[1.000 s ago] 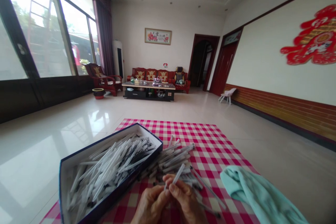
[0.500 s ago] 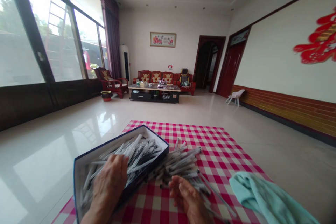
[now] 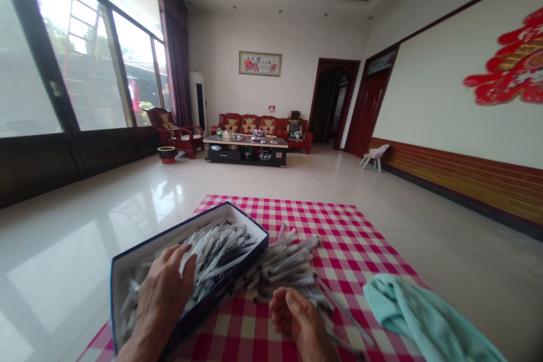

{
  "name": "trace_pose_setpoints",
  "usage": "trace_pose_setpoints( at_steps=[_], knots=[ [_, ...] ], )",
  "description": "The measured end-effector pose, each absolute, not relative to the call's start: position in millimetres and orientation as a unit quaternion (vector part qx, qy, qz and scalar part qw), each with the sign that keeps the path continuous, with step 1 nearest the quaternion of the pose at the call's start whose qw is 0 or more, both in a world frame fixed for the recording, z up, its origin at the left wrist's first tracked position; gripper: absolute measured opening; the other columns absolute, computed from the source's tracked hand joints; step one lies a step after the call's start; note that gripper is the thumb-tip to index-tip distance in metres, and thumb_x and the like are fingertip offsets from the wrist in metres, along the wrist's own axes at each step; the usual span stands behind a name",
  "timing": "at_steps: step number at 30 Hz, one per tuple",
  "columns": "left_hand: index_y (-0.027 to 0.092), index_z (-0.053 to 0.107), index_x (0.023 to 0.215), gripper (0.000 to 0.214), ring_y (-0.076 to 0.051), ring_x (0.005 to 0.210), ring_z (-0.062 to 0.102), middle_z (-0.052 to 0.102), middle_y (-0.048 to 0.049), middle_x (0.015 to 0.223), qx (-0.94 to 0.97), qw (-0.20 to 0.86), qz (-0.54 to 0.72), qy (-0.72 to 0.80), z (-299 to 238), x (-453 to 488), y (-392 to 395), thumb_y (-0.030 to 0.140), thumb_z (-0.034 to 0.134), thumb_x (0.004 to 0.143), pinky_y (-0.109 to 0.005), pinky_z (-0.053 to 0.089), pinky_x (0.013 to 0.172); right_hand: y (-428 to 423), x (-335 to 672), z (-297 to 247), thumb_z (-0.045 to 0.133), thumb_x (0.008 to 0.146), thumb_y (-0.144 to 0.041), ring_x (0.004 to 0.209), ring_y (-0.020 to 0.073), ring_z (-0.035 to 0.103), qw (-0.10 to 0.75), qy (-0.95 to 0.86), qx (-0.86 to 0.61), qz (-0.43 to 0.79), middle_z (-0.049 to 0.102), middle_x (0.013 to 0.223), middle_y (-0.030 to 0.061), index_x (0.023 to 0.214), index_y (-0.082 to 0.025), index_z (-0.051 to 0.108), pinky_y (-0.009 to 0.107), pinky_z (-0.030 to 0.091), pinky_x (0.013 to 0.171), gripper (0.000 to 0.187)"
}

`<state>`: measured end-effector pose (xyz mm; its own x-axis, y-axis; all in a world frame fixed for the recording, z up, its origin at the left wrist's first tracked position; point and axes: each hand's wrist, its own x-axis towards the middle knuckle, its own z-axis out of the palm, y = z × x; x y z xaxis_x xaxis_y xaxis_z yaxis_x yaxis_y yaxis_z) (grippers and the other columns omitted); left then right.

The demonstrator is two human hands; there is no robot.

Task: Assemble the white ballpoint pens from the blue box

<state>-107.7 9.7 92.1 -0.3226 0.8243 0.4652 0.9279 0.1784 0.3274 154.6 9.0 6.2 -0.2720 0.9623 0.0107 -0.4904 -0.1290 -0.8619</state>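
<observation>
A shallow box (image 3: pixel 250 225) with a dark blue outside and white inside stands tilted across the left of the cloth. It holds a heap of slim, clear pen-like sticks (image 3: pixel 220 249). My left hand (image 3: pixel 165 285) is over the near part of this heap, thumb and fingers apart, with pale sticks behind the gap. To the right of the box lies a loose pile of whitish pens (image 3: pixel 288 260) with dark ends. At the pile's near edge is my right hand (image 3: pixel 299 319), fingers loosely curled and thumb up, nothing visible in it.
A pink-and-white checked cloth (image 3: pixel 339 226) lies under everything. A mint-green cloth (image 3: pixel 407 305) is crumpled at the right. Farther off on the tiled floor are a low table (image 3: pixel 246 153), a red sofa (image 3: pixel 250 124), a pot (image 3: pixel 167 154) and a small stool (image 3: pixel 375 155).
My left hand has moved left and a little back over the box, its fingers spreading apart. The right hand's fingers have curled slightly more. The view has shifted a little.
</observation>
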Motion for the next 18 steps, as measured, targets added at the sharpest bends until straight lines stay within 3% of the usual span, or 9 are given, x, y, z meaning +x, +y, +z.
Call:
trace_pose_setpoints(
  at_steps=[3,7,11,18],
  knots=[
    [0.019,0.065,0.101,0.026,-0.021,0.096,0.061,0.066,-0.0061,0.104,-0.668,0.046,-0.33,-0.665,79.4,-65.6,7.0,0.027,0.044,0.089,-0.032,0.047,0.086,8.2,156.2,9.9,0.057,0.082,-0.049,0.057,0.0136,0.052,0.561,-0.432,-0.334,0.622,0.061,0.063,0.0012,0.073,-0.018,0.065,0.025,0.039,0.055,0.034],
    [0.02,0.066,0.096,0.03,-0.019,0.089,0.061,0.066,-0.0061,0.1,-0.774,-0.028,-0.275,-0.569,49.3,-18.6,0.7,0.02,0.036,0.092,-0.03,0.05,0.079,4.9,155.6,11.6,0.056,0.079,-0.054,0.046,0.012,0.04,0.573,-0.514,-0.419,0.482,0.046,0.045,-0.0031,0.048,-0.02,0.051,0.026,0.031,0.049,0.047],
    [0.019,0.066,0.099,0.031,-0.021,0.096,0.06,0.064,-0.0083,0.111,-0.794,-0.048,-0.224,-0.563,26.3,-2.3,-1.0,0.011,0.038,0.087,-0.028,0.05,0.075,1.4,146.7,5.4,0.051,0.082,-0.051,0.039,0.0106,0.033,0.507,-0.609,-0.422,0.44,0.036,0.039,-0.0054,0.043,-0.022,0.04,0.027,0.023,0.045,0.05],
    [0.02,0.066,0.082,0.022,-0.019,0.082,0.059,0.065,-0.005,0.086,-0.799,-0.045,-0.219,-0.558,11.4,-5.5,5.1,0.011,0.046,0.083,-0.025,0.045,0.066,1.8,140.4,-2.1,0.047,0.082,-0.043,0.041,0.01,0.03,0.464,-0.676,-0.419,0.391,0.032,0.042,-0.0062,0.044,-0.022,0.033,0.027,0.021,0.046,0.045]
  ],
)
